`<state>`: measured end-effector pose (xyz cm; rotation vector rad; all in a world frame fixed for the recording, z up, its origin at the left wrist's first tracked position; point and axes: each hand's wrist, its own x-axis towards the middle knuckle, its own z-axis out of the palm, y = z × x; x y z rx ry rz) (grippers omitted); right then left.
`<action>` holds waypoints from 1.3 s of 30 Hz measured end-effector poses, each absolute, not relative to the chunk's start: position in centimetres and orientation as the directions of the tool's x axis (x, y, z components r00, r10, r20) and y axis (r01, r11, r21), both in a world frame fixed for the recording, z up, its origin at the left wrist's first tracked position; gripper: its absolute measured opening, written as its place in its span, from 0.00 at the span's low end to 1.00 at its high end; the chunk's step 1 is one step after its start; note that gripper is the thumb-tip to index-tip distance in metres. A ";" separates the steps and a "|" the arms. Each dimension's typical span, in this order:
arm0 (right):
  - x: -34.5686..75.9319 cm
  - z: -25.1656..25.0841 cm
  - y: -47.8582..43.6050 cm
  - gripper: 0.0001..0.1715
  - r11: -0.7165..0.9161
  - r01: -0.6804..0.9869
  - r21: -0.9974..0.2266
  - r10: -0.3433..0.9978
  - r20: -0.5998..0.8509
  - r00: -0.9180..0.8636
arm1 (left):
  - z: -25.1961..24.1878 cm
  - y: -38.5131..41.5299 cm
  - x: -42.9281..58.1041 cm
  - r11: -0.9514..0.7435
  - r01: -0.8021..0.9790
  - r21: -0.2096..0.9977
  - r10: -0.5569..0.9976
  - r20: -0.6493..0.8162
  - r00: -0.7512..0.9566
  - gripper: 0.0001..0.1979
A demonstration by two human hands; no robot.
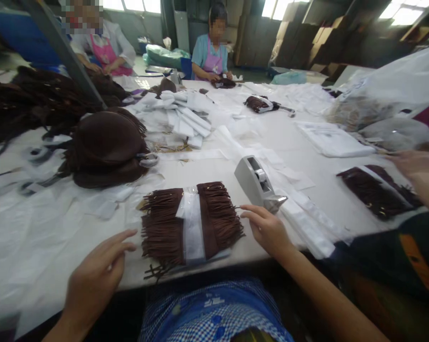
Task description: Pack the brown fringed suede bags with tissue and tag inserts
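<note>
A dark brown fringed leather-like piece (216,221), perhaps a folded bag, lies flat at the table's front edge. A white paper band (193,232) crosses its middle, and its fringe spreads to both sides. To its left, my left hand (98,270) hovers with fingers stretched out, holding nothing and apart from the fringe. On the other side, my right hand (266,230) has its fingers extended close to the right fringe. Whether a fingertip touches a strand I cannot tell. Just beyond that hand stands a grey tape dispenser (255,180).
Brown bags (106,142) are piled at left, near a metal post (67,52). White paper bundles (189,118) and plastic sheets (32,242) cover parts of the table. At right, another person's hand (419,166) is by a second banded fringed piece (374,190). Two people work across the table.
</note>
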<state>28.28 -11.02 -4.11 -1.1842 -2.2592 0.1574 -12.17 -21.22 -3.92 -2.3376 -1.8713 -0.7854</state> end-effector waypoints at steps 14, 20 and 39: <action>24.7 -4.8 -3.0 0.12 0.600 0.749 -0.282 0.781 0.411 -0.471 | -4.9 -12.3 -15.1 -0.343 0.921 0.186 0.897 0.354 0.263 0.14; 21.2 -4.0 -0.6 0.15 0.762 0.610 -0.218 0.645 0.348 -0.681 | -4.4 -9.8 -10.7 -0.509 0.843 0.173 0.831 0.356 0.428 0.20; 22.1 -3.5 -0.6 0.17 0.756 0.586 -0.290 0.653 0.279 -0.704 | -6.1 -11.3 -13.2 -0.508 0.854 0.114 0.829 0.336 0.448 0.22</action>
